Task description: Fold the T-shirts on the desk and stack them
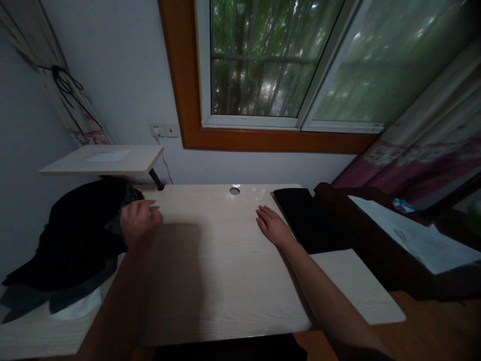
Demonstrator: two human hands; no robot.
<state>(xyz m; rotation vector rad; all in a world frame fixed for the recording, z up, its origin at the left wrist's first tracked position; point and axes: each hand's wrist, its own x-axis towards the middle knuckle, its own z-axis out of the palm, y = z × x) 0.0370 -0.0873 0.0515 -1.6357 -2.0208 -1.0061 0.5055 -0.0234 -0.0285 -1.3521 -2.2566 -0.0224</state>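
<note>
My right hand (275, 225) lies flat on the pale wood-grain desk (233, 271), fingers stretched forward and holding nothing. Just right of it is a flat, folded black cloth (306, 218). On the left, my left hand (138, 220) is over the desk at the right edge of a heap of black clothes (82, 230). Its fingers look bent, but blur hides whether they grip any fabric. Dark grey cloth and something white (80, 306) show under the heap's lower edge.
A raised shelf (101, 160) bearing a paper overhangs the clothes at the back left. Behind the desk are a wall socket (163, 130) with a cord and a window. To the right stands dark furniture with a white sheet (413, 235) on it.
</note>
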